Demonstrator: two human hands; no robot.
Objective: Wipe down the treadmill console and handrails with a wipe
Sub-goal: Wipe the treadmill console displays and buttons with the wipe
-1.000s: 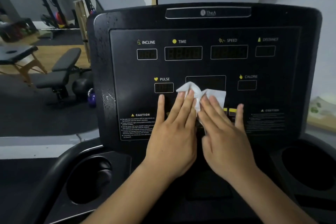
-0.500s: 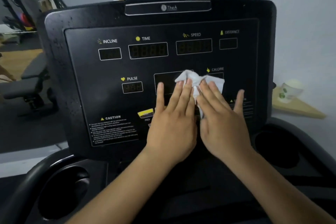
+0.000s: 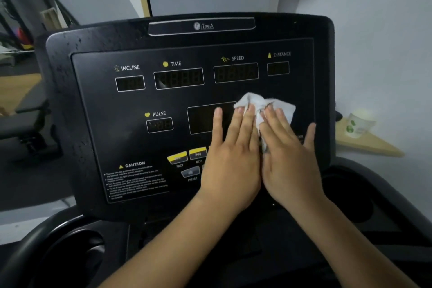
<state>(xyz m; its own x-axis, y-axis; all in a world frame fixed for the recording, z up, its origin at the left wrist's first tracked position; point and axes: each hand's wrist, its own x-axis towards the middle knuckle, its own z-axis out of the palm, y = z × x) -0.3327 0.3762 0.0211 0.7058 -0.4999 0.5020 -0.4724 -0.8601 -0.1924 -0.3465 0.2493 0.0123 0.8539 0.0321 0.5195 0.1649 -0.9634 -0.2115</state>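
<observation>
- Head view: both hands lie flat with fingers straight and nothing pinched. Your left hand and right hand sit side by side, pressing the wipe onto the console, right of the PULSE label.
- The wipe is bunched and most of it pokes out above your fingertips. Small contact patch, so streaks or missed strips are likely.
- With no pinch on it, the wipe could slide out from under your fingers on a fast stroke.
- Your left palm sits just beside the NEXT button, below-right of PULSE. Lean in and you may press keys.
- Droplets on the bezel left of PULSE look unwiped and are easy to skip.
- A paper cup stands on a shelf far right of PULSE. A wide rightward sweep could knock it.
- The handrail, below-left of PULSE, is probably not yet done.
</observation>
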